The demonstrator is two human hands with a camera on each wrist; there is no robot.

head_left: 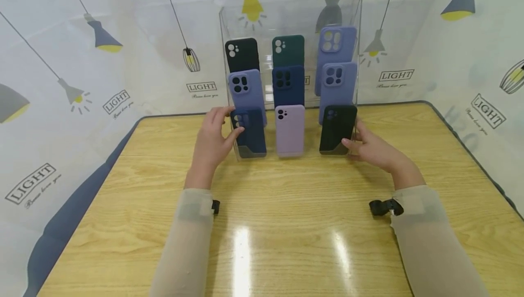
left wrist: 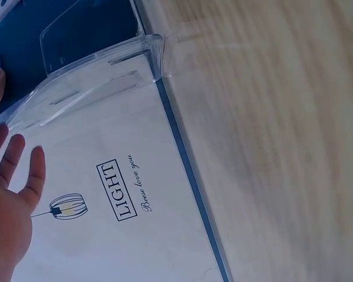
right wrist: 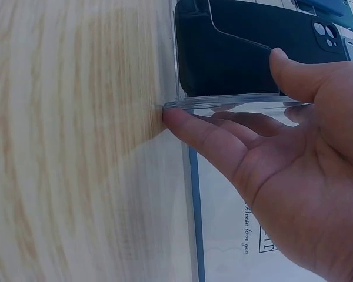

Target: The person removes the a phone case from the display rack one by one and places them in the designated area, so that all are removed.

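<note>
display stand [head_left: 356, 19] sits at back edge of table [head_left: 286, 224]. phone cases [head_left: 289, 129] in it, three columns, three tiers. left hand [head_left: 213, 140] at stand's left side, right hand [head_left: 370, 149] at its right.

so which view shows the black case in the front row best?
Head view: the black phone case shows whole, front right in the clear display stand. Right wrist shows only part of it, close behind the stand's edge by the right hand. Left wrist misses it.

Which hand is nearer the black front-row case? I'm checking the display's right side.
Right. The right hand touches the stand beside the black case; the left hand is by the navy case.
</note>
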